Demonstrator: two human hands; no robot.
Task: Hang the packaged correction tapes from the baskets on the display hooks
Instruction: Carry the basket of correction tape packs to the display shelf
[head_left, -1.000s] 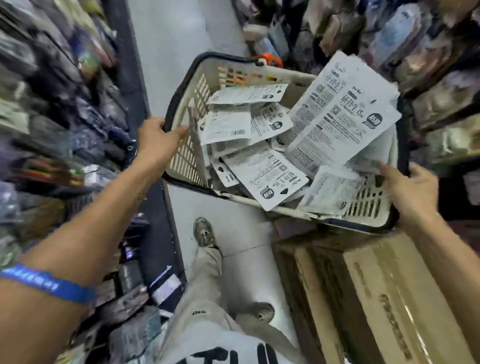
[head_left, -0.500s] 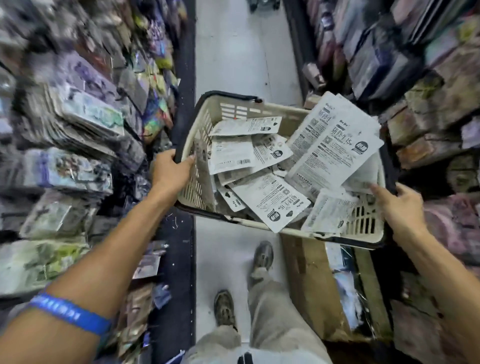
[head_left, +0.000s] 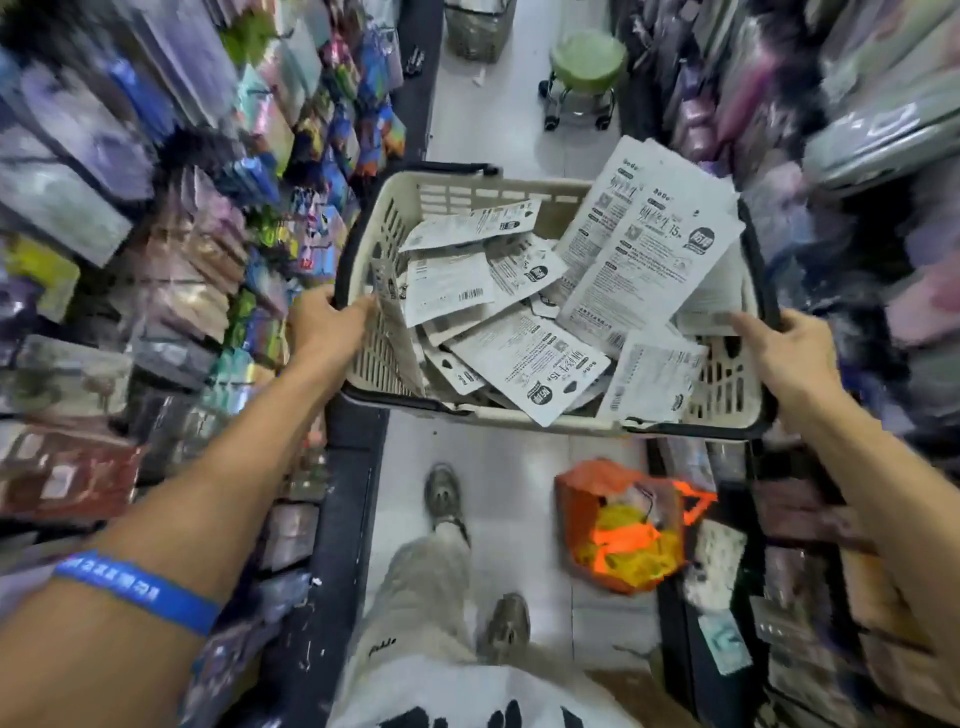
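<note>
I carry the basket (head_left: 467, 195) above the aisle floor; my left hand (head_left: 324, 327) grips its left rim, fingers curled over the edge; my right hand (head_left: 784, 353) grips the right rim; the packaged correction tapes (head_left: 524, 358) lie in a loose pile inside, some leaning over the far right corner.

Shelf goods (head_left: 156, 260) blurred; lower packages (head_left: 467, 374) buried

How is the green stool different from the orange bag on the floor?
The green stool stands far up the aisle, beyond the basket; the orange bag lies near the person's feet. The stool is round-topped on wheeled legs; the bag is soft, crumpled and open, with yellow things inside. Both sit on the pale floor.
</note>
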